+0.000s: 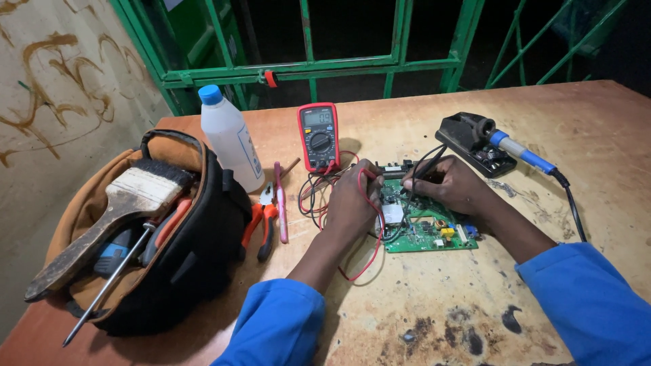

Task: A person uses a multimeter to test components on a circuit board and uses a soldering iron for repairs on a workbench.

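- A left hand (352, 203) is closing around a red test lead (369, 203), and a right hand (451, 184) is pinching a black probe (422, 169), both pressing onto a green circuit board (427, 227) lying at table centre, seemingly for a reading.
- A red digital multimeter (319, 137) is sitting at 11 o'clock of the board, its display facing the worker.
- A white plastic bottle with a blue cap (230, 135), bearing a pale label, is standing at 10 o'clock.
- A blue-handled soldering iron (519, 150) is resting in its stand at 2 o'clock.

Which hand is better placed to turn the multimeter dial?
Left, likely. The left hand sits just below the red multimeter, holding the red probe lead. The right hand is farther off, pressing the black probe onto the green circuit board.
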